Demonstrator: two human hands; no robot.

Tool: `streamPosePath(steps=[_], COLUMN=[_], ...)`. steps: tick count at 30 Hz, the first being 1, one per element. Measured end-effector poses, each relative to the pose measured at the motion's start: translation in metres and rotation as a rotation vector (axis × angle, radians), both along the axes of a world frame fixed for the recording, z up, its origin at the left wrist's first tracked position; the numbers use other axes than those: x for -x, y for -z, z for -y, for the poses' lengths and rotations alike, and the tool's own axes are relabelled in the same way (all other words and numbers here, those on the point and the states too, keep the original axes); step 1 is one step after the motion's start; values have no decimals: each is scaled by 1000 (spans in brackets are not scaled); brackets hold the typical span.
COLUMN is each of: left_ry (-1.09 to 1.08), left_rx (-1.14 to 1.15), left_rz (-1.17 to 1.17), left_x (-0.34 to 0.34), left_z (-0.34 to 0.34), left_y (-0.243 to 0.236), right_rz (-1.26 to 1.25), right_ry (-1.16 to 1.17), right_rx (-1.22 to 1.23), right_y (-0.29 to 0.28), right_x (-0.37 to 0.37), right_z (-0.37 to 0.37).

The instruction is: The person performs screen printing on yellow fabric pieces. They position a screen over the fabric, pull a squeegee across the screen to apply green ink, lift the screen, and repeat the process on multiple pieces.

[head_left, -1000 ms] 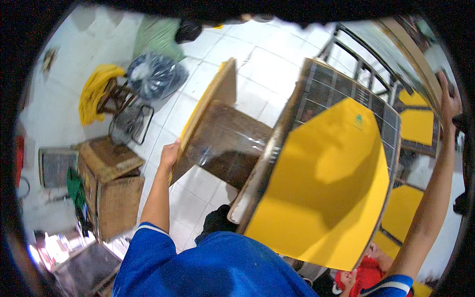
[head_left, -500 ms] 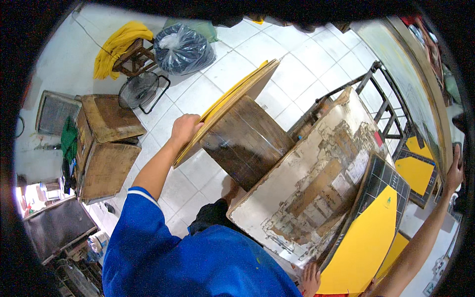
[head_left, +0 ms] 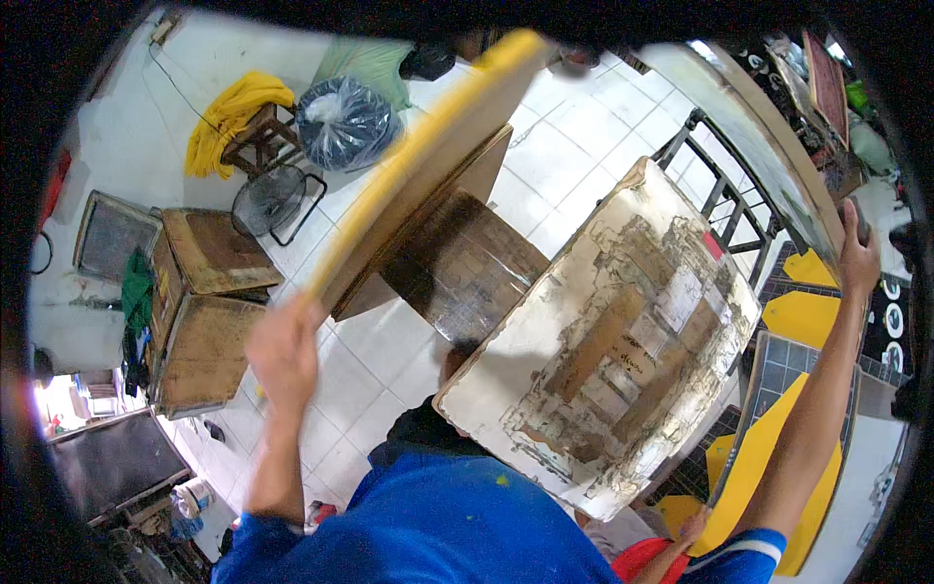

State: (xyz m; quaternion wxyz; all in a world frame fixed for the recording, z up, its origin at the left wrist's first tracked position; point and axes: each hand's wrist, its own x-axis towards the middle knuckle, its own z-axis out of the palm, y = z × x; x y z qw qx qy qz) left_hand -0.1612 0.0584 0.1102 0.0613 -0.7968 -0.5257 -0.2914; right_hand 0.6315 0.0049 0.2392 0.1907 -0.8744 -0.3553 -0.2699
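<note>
A: What does the left hand (head_left: 282,350) hold?

B: It grips the near end of a long yellow-faced wooden board (head_left: 428,165), fingers closed around the edge. The board rises tilted from the hand toward the far centre of the scene, above a dark brown wooden panel (head_left: 467,263) standing on the white tiled floor (head_left: 574,146).

A: And the right hand (head_left: 856,258)?

B: It is raised at the far right, closed on the top of a surface there; what it grasps cannot be told. Below its forearm lies a yellow sheet on a dark grid frame (head_left: 769,457).

A: What occupies the centre?

B: A large, worn off-white panel patched with brown tape and paper (head_left: 613,341), tilted, just right of the dark panel.

A: And the left side?

B: Two brown wooden crates (head_left: 204,302), a black wire fan guard (head_left: 272,200), a blue plastic bag (head_left: 345,122) and a yellow cloth on a stool (head_left: 229,117).
</note>
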Motion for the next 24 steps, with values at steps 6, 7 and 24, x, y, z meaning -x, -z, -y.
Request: streamPosePath(steps=[6,7,24], left_ry=[-239,-475,-306], left_rx=[156,500,283], left_rz=[-14,216,397], left_x=[50,67,120], left_z=[82,86,88], left_y=[146,168,121], right_rz=[-71,-69,180], right_ry=[-23,-43,-26], right_rx=[-20,-35,-89], right_y=[-2,-2,34], right_x=[27,31,17], right_z=[2,3,13])
